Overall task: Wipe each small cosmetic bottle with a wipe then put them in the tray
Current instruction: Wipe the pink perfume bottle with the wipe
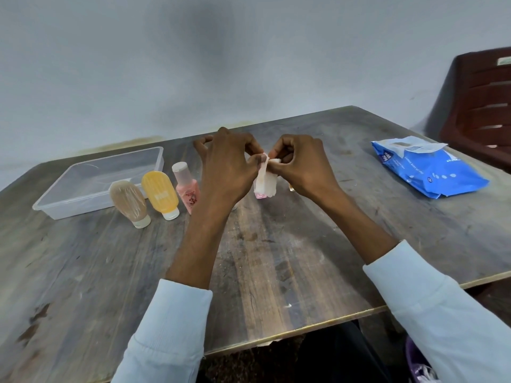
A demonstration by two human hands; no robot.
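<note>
Bottle (260, 195) mostly hidden behind wipe (265, 183) pinched by both hands.

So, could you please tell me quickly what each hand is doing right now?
Left hand: closed, pinching the crumpled white wipe.
Right hand: closed, pinching the same wipe's top.

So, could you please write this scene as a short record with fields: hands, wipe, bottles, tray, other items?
hands: left hand and right hand raised above the table, both pinching one wipe
wipe: white wipe hanging between the fingers
bottles: beige bottle, yellow bottle, pink bottle, standing beside the tray
tray: clear plastic tray, no bottles inside
other items: blue wipes pack, brown chair
</note>
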